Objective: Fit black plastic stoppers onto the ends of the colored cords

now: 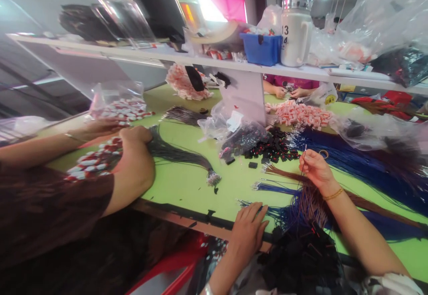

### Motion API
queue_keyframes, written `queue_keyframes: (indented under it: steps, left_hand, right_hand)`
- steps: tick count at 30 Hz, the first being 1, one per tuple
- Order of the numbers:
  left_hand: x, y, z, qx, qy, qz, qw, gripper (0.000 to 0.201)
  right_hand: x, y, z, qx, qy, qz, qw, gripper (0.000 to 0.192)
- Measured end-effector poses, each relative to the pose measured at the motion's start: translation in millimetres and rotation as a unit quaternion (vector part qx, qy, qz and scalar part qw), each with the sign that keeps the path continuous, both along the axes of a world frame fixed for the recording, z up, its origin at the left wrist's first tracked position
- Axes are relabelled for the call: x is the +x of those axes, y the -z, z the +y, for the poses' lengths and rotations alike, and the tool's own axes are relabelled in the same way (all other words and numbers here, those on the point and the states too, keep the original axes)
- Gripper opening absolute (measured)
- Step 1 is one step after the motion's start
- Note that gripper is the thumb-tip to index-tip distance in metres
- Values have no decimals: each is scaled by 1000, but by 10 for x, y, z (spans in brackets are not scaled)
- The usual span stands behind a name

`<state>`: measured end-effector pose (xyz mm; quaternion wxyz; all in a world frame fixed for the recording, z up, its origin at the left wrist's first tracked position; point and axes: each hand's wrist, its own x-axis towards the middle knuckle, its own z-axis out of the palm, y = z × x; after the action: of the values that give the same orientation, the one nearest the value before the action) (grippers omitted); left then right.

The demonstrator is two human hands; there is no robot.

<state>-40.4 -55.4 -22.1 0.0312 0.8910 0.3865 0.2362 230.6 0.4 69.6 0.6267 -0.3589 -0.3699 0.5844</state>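
Head view, items as they lie before you:

1. Your right hand is raised over the lime-green worktable, thumb and forefinger pressed together on one thin dark cord that stands up from the pinch. A thin gold bracelet circles that wrist.

2. Your left hand lies palm down at the near table edge, fingers spread slightly and flat, holding nothing; its fingertips touch the loose ends of the bundle of dark blue cords.

3. Bundle of brown cords: it runs under your right hand and fans out towards you, crossing the blue ones.

4. Heap of small black plastic clips with red spots: just beyond your right hand, towards the middle of the table.

5. Larger sheaf of dark blue cords: right of that heap, stretching away to the right.

6. Pile of pink-and-white pieces: farther back, below the white shelf.

7. On the shelf: blue plastic bin, white lidded jug marked 13.

8. A co-worker's hand at your left, closed on a bundle of black cords, beside red-and-white tagged pieces.

9. Another person's hands work across the table, beneath the shelf.
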Motion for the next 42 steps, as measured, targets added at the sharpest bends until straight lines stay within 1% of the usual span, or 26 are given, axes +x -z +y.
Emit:
queue_keyframes:
  steps: [4,7,11,14,18,20,23,30,33,35,39,42]
  left_hand:
    - [4,-11,-14,-5,-3,6,1000,32]
    - [10,-33,-16,-15,-3,5,1000,32]
    - [72,-130,-6,-42,13,-21,999,32]
    - [185,-253,-1,-79,50,-57,994,34]
    - [376,-409,-13,-158,132,-96,974,44]
    - [453,-452,-24,-194,170,-100,961,47]
    - [517,-460,-34,-221,189,-106,951,47]
    - [521,-401,-41,-252,176,-114,945,45]
    - [524,-408,-36,-267,175,-125,939,44]
    - [535,-440,0,-281,164,-155,933,40]
    - [607,-565,202,-301,115,-253,912,29]
    - [752,-652,419,-302,68,-323,894,25]
  right_hand:
    - [95,38,20,13,-21,-26,999,28]
    - [156,68,38,25,-32,-21,999,29]
    - [236,107,71,33,-50,6,998,29]
    - [297,142,103,36,-61,34,997,29]
    - [367,200,146,24,-24,55,998,25]
    - [393,231,164,17,-3,58,998,21]
    - [421,284,187,8,11,67,998,18]
    - [471,454,236,-15,25,92,995,15]
    - [496,517,249,-27,38,77,996,14]
    - [504,531,252,-35,48,68,996,16]
    - [420,453,236,-31,56,52,997,19]
    - [222,321,189,-4,52,-2,999,18]
